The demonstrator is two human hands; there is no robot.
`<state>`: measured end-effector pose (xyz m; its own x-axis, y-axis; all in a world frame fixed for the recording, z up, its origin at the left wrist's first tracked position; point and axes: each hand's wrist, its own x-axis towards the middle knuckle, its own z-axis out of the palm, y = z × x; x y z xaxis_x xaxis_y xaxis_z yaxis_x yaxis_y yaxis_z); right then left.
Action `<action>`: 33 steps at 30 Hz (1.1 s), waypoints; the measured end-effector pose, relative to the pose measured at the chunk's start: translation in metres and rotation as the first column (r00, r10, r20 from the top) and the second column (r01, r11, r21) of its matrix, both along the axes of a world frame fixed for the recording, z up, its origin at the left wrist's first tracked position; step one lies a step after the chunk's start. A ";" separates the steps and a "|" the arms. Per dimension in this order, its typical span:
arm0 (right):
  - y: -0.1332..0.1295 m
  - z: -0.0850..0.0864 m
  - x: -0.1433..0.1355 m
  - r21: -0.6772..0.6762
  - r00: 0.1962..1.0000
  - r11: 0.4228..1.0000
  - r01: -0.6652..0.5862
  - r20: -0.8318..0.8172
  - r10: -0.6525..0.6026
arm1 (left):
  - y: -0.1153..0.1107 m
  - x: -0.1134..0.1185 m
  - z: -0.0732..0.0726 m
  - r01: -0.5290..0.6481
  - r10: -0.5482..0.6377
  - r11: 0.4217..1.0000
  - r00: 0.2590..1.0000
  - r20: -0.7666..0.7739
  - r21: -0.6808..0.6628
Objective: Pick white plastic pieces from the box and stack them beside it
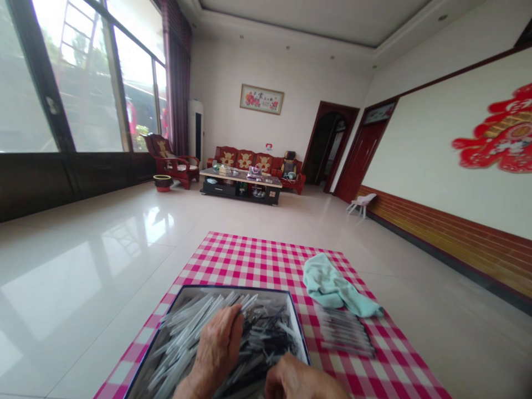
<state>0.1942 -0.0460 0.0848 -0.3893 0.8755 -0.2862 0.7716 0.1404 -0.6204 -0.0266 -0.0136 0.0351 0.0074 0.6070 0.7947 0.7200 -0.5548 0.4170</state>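
A blue-rimmed box [300, 327] stands on the pink checked tablecloth [257, 252]. Inside lie many clear, slim plastic pieces [183, 332] on the left and dark ones [266, 332] on the right. Above the middle of the box is my left hand [220, 338], its fingers closed near some clear pieces; what they hold is hidden. My right hand [301, 379] is at the box's near right edge, fingers curled and blurred, contents not visible. Right of the box, a row of slim clear pieces with dark ends [347, 332] lies beside a mint-green cloth [328, 282].
Beyond the table are a low coffee table [241, 180] with objects on it, a red wooden sofa [245, 158], an armchair [170, 160] and a pot [162, 183]. A small pink chair [362, 205] stands by the right wall. Windows line the left side.
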 end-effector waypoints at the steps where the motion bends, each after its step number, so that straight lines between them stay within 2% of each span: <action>1: 0.002 0.004 -0.004 -0.001 0.998 1.000 0.008 -0.062 -0.008 | 0.000 0.001 0.000 0.018 -0.017 0.999 1.000 0.026 -0.029; 3: 0.009 0.005 -0.015 -0.033 0.971 0.999 -0.004 -0.238 -0.004 | 0.000 0.003 0.000 0.064 -0.056 0.991 0.995 0.078 -0.116; 6: 0.022 -0.003 -0.031 -0.026 0.851 0.999 0.044 -0.523 -0.051 | -0.001 0.005 0.002 0.148 -0.115 0.957 0.983 0.145 -0.249; 8: 0.026 -0.010 -0.042 -0.027 0.775 0.994 0.108 -0.624 -0.101 | -0.003 0.005 0.004 0.226 -0.174 0.921 0.968 0.183 -0.319; 10: 0.027 -0.015 -0.051 -0.033 0.737 0.987 0.155 -0.662 -0.138 | -0.004 0.005 0.006 0.308 -0.244 0.878 0.947 0.211 -0.367; 12: 0.025 -0.019 -0.059 -0.026 0.722 0.982 0.187 -0.674 -0.155 | -0.004 0.004 0.006 0.350 -0.285 0.859 0.933 0.219 -0.373; 15: 0.025 -0.026 -0.066 -0.038 0.691 0.973 0.228 -0.698 -0.189 | -0.001 0.004 0.003 0.329 -0.281 0.880 0.942 0.186 -0.341; 18: 0.026 -0.034 -0.067 -0.073 0.627 0.958 0.279 -0.741 -0.239 | 0.002 0.005 -0.002 0.301 -0.265 0.900 0.952 0.151 -0.314; 21: 0.027 -0.038 -0.065 -0.076 0.573 0.954 0.290 -0.784 -0.237 | 0.003 0.006 -0.003 0.300 -0.270 0.905 0.953 0.137 -0.301; 24: 0.028 -0.037 -0.061 -0.083 0.531 0.958 0.273 -0.818 -0.222 | 0.003 0.008 0.003 0.301 -0.281 0.908 0.953 0.111 -0.291; 27: 0.030 -0.038 -0.056 -0.144 0.483 0.936 0.322 -0.825 -0.293 | 0.004 0.010 0.015 0.305 -0.302 0.894 0.951 0.059 -0.329; 29: 0.033 -0.040 -0.053 -0.219 0.403 0.895 0.389 -0.833 -0.379 | 0.006 0.011 0.021 0.296 -0.299 0.892 0.953 0.043 -0.341; 30: 0.035 -0.042 -0.052 -0.274 0.332 0.862 0.427 -0.839 -0.432 | 0.007 0.010 0.022 0.290 -0.292 0.894 0.955 0.048 -0.342; 33: 0.040 -0.045 -0.048 -0.466 0.054 0.747 0.473 -0.831 -0.553 | 0.010 0.007 0.018 0.284 -0.275 0.903 0.959 0.075 -0.323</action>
